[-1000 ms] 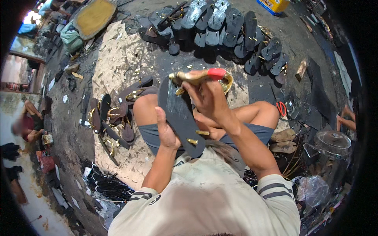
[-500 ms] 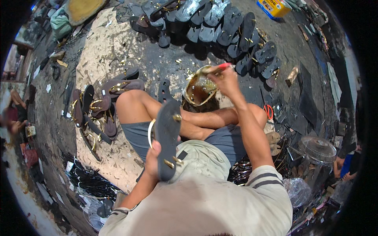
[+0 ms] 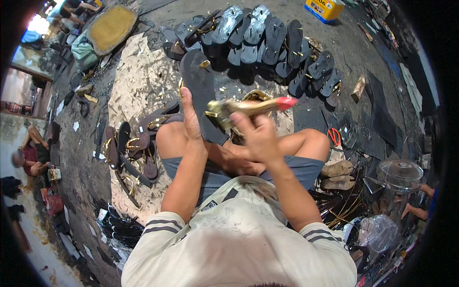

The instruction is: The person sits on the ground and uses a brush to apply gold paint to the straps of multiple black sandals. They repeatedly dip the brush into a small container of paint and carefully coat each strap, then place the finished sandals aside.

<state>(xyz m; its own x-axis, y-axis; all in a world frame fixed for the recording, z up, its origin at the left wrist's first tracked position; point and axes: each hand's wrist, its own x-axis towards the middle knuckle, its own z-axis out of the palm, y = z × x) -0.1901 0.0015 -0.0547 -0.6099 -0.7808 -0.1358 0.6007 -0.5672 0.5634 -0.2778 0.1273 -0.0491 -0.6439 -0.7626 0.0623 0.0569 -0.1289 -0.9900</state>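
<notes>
My left hand is closed around the edge of a black flip-flop, held upright above my left shin. Gold strap ends poke through its flat face, which is turned to the right, and a bit of gold strap shows by my fingers. In my right hand is a paintbrush with a pale handle and a red tip. Its yellowish, blurred bristles are at the lower part of the sole; whether they touch it I cannot tell. Behind the brush, a glue pot with a coated rim is partly hidden.
Several black soles lie in a curved row ahead. Gold-strapped sandals are piled at left on stained cardboard. Red-handled scissors and a fan are at right; a yellow can stands far off. Another person sits far left.
The brush has come from over the glue pot leftward to the flip-flop. My left hand has carried the flip-flop forward, away from my body. The whole view has shifted somewhat.
</notes>
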